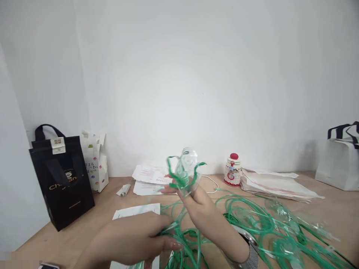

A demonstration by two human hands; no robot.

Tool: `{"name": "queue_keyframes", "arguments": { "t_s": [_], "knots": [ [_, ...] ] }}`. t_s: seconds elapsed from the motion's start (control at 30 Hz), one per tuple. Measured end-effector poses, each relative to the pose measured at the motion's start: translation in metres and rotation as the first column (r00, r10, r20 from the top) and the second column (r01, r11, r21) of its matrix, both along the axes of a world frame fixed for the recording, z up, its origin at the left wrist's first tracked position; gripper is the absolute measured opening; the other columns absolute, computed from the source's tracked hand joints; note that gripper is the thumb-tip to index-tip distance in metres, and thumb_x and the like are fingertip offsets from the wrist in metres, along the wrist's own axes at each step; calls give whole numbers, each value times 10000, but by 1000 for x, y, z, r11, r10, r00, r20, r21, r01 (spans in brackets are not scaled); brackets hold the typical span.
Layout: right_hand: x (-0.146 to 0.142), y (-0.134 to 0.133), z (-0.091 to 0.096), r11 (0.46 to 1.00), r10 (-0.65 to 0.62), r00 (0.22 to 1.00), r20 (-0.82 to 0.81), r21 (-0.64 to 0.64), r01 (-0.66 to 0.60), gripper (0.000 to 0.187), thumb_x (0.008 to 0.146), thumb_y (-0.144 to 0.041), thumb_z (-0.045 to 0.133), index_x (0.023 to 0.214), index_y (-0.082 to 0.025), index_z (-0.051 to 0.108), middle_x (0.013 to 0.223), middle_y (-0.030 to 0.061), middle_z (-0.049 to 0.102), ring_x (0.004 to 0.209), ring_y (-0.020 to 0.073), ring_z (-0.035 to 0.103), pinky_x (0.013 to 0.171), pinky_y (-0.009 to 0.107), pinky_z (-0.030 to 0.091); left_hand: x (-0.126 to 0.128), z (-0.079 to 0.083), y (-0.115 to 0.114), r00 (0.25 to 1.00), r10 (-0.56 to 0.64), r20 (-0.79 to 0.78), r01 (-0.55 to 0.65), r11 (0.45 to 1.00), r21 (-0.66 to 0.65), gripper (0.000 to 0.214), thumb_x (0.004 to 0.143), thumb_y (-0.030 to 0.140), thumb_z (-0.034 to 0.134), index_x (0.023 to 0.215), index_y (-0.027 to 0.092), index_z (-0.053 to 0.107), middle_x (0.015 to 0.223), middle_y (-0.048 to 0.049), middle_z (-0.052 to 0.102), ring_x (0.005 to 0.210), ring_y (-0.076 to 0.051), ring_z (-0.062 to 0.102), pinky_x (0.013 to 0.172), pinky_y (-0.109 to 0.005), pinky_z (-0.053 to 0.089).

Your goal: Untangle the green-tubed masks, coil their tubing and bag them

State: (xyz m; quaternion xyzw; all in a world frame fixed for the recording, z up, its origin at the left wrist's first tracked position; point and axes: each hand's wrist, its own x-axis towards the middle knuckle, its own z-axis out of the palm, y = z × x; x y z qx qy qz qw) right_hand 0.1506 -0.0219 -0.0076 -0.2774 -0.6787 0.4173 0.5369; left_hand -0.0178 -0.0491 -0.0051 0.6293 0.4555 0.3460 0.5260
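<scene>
My right hand (pixel 195 198), with a watch (pixel 248 239) on its wrist, is raised above the table and holds a clear oxygen mask (pixel 188 160) with a green strap dangling from it. The mask and fingers are somewhat blurred. Lower and to the left, my left hand (pixel 148 235) is closed around green tubing (pixel 176 226), pinched between thumb and fingers. More loops of tubing (pixel 193 250) lie heaped beneath both hands. On the right side several clear masks (pixel 286 248) rest among coiled green tubes (pixel 252 213).
A black paper bag (pixel 64 186) and a white printed bag (pixel 97 160) stand on the left. Paper packets (pixel 148 183) lie at the wall, with a stack of them (pixel 275 185) beside a white-and-red jar (pixel 232 170). A white bag (pixel 336 160) stands far right.
</scene>
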Motion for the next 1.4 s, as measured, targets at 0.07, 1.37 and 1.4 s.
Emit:
{"name": "queue_keyframes", "arguments": {
  "t_s": [0.07,1.37,1.4],
  "knots": [
    [0,5,-4,998,14,993,121,-64,-6,165,828,-229,498,910,-198,638,810,30,705,827,203,642,769,346,483,-5,8,-1,979,-92,-180,109,990,91,70,669,254,685,631,240,629,517,36,591,411,-156,517,459,-245,362],
    [5,13,1,906,212,971,-107,-351,-236,347,732,-422,606,653,-217,337,475,-121,284,393,32,143,372,190,78,8,10,14,944,-24,328,-19,992,128,615,831,374,543,1350,156,295,591,73,442,546,-62,375,554,-189,313],
    [6,13,1,910,212,972,-101,-342,-234,340,735,-427,604,661,-217,347,477,-121,282,396,34,143,374,191,79,7,11,12,958,-47,283,6,990,143,652,839,340,536,1381,151,228,576,77,448,541,-65,382,559,-195,318]
  ]
}}
